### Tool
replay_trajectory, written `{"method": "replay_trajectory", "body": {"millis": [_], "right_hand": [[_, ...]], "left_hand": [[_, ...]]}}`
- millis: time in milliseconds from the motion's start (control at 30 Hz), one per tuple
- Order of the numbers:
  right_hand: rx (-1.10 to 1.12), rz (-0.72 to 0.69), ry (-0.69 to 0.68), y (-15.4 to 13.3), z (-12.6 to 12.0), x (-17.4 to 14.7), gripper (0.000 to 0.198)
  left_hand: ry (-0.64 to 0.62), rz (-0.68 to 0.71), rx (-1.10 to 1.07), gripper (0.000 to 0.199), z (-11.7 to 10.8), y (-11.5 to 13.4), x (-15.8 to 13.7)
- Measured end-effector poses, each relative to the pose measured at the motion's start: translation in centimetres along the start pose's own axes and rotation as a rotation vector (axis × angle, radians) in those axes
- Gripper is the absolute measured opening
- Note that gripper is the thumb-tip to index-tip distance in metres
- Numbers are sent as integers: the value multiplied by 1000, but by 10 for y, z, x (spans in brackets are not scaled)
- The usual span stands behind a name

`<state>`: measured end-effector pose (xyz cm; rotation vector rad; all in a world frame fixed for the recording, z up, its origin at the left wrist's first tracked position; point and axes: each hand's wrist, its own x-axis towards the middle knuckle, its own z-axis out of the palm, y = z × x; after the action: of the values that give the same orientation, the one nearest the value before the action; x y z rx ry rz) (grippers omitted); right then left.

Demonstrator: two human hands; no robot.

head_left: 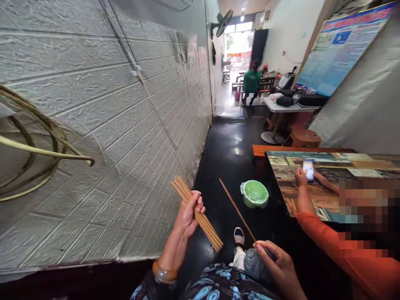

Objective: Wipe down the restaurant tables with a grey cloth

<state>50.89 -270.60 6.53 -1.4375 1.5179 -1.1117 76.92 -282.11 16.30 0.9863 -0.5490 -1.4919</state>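
Observation:
My left hand [189, 211] is wrapped around a bundle of several brown chopsticks [209, 232], which slants down to the right and sticks out at both ends of my fist. Between the thumb and fingers of my right hand [277, 261], a single chopstick [236, 209] is pinched near its lower end. Its far tip points up and left, apart from the bundle. A grey cloth [253, 263] lies against my right fingers, above my lap; whether they grip it too I cannot tell. Beyond my hands, a green bin [255, 194] with a clear plastic liner stands on the floor.
At right, a person in an orange sleeve [325, 233] holds a phone [308, 170] over a patchwork-patterned table [290, 166]. A textured wall [137, 137] runs along my left, with coiled cable [59, 146]. Farther off are a white table [281, 105] and a person in green [251, 81].

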Motion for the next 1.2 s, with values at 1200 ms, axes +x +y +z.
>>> {"method": "replay_trajectory", "body": {"millis": [1200], "right_hand": [[-253,25,217,-14,30,568,36]], "left_hand": [[-253,-291,-13,34,166,88,644]]}}
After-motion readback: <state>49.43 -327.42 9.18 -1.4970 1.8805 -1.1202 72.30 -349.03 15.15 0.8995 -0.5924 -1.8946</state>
